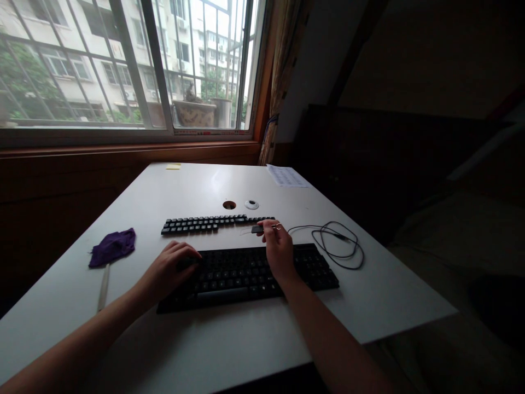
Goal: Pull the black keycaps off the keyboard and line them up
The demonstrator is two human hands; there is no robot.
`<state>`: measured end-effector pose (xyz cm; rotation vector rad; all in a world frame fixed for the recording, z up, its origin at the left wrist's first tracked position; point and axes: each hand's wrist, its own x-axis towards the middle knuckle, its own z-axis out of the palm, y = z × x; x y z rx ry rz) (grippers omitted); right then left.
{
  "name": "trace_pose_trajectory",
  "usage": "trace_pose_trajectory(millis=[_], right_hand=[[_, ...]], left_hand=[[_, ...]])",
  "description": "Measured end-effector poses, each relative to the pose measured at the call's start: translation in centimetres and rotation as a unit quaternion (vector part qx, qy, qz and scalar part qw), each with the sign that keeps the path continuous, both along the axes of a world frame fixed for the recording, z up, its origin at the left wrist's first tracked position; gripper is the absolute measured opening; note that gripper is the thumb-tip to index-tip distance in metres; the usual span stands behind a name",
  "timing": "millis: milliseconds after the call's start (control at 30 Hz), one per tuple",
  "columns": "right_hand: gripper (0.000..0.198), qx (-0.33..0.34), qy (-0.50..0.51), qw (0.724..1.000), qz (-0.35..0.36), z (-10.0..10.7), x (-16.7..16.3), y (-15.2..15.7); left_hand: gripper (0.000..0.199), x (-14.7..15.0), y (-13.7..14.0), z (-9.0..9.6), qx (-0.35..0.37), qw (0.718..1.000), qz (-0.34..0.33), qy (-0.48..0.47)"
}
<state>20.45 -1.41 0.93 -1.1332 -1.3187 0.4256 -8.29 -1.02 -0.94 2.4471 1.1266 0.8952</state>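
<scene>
A black keyboard [233, 273] lies slightly slanted on the white table. At its left end my left hand [174, 265] is closed on the upper corner, thumb and fingers bent around it. Above the right half of the keyboard, my right hand [278, 249] pinches a wire keycap puller [257, 229], whose thin wires point left. Just behind the keyboard, loose black keycaps [191, 224] stand in rows, close to the puller's wire ends. Part of the keyboard is hidden under both hands.
A coiled black cable [338, 241] lies at right. On the left are a purple cloth [112, 248] and a flat pale stick [103, 287]. Farther back are a round table hole [229, 205], its white cover [251, 204], paper sheets [287, 176] and a yellow note [173, 166].
</scene>
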Motion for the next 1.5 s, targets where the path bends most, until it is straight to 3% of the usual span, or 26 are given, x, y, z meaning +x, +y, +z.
trace_pose_trajectory(millis=[267,700,967,1100,1333,1500], right_hand=[[0.035,0.007,-0.066,0.998,-0.006,-0.3,0.5,0.3],[0.027,0.047,-0.149,0.987,0.049,-0.4,-0.2,0.0],[0.021,0.064,-0.187,0.969,0.146,0.0,-0.5,-1.1],[0.019,0.046,-0.226,0.954,0.190,0.0,-0.9,-1.5],[0.021,0.036,-0.324,0.915,0.240,-0.4,-1.8,-1.5],[0.021,0.047,-0.349,0.901,0.253,-0.6,-2.0,-1.3]], left_hand=[[0.025,-0.4,-0.2,0.6,-0.174,0.975,0.048,-0.130],[0.030,-0.4,-0.3,1.2,-0.336,0.889,0.080,-0.301],[0.029,-0.4,-0.1,1.2,-0.397,0.838,0.079,-0.365],[0.025,-0.4,-0.1,1.2,-0.390,0.825,0.074,-0.401],[0.025,-0.3,-0.1,1.0,-0.410,0.809,0.069,-0.415],[0.033,-0.4,0.1,1.0,-0.429,0.773,0.073,-0.462]])
